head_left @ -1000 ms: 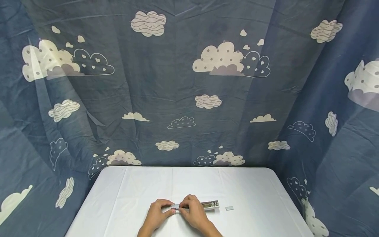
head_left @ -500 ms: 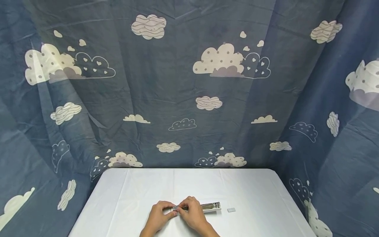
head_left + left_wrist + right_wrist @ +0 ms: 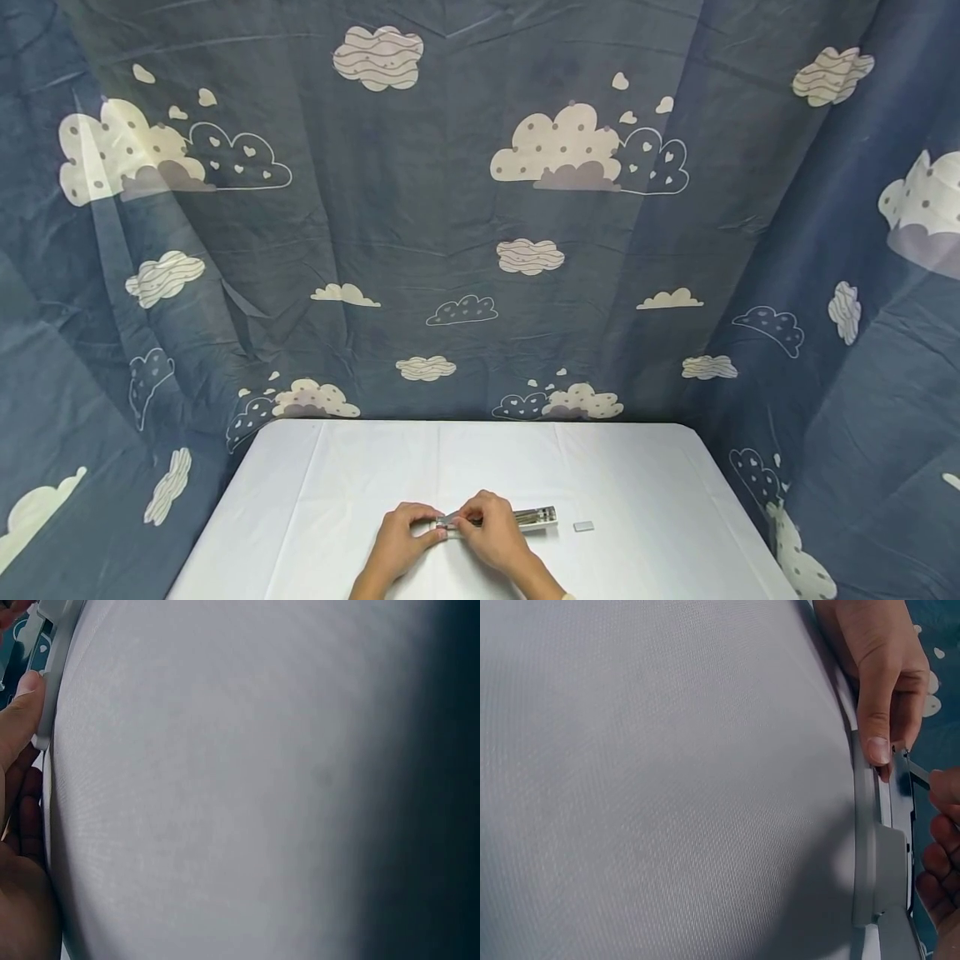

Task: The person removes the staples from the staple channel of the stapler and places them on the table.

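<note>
A long, slim stapler (image 3: pixel 542 518) with a pale base and its metal magazine exposed lies crosswise near the table's front. My left hand (image 3: pixel 399 540) grips its left end, thumb on the near side and fingers on the far side. My right hand (image 3: pixel 497 533) reaches over the middle, pinching a small grey staple strip (image 3: pixel 447 520) that is tilted over the left part of the magazine. In the right wrist view the strip (image 3: pixel 919 775) juts from the right fingertips toward the stapler (image 3: pixel 889 855). The left wrist view catches the left thumb (image 3: pixel 22 712) against the stapler's edge (image 3: pixel 51 697).
Another short grey staple strip (image 3: pixel 583 527) lies flat on the table just right of the stapler. The white-covered table (image 3: pixel 360 467) ends at a dark blue curtain (image 3: pixel 442 208) with cloud prints, which hangs behind it and along both sides.
The grey strip lay in line with the stapler a second ago and is now tilted in the right fingers. The left hand keeps its grip on the stapler's end.
</note>
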`<act>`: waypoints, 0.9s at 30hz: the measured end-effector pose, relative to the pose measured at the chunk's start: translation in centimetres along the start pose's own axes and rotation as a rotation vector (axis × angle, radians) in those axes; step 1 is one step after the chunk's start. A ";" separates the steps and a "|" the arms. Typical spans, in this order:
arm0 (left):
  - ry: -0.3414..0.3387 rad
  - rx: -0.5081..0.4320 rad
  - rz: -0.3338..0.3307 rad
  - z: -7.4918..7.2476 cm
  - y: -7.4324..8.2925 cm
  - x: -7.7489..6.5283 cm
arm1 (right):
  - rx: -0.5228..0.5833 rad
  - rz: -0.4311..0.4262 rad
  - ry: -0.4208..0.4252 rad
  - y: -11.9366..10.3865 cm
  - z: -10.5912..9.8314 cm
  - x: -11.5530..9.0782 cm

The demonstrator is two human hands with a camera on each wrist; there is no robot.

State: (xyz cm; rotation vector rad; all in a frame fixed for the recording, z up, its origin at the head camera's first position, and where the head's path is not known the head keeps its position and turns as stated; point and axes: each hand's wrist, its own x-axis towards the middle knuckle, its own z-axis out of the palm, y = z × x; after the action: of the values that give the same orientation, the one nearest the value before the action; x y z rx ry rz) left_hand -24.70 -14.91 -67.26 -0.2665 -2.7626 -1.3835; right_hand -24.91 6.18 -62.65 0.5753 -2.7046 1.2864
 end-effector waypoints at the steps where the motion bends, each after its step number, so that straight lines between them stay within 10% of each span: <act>1: 0.001 0.002 0.000 0.0 0.0 0.0 | -0.001 0.003 0.000 0.1 -0.1 0.0; 27: 0.032 0.024 0.020 0.0 0.3 -0.1 | 0.030 0.018 0.085 0.1 -3.0 -0.6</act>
State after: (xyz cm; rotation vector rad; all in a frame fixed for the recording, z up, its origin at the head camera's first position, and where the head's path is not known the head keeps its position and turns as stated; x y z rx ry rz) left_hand -24.56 -14.75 -66.99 -0.2683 -2.7411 -1.3364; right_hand -24.65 8.67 -60.98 0.4879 -2.6321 1.3262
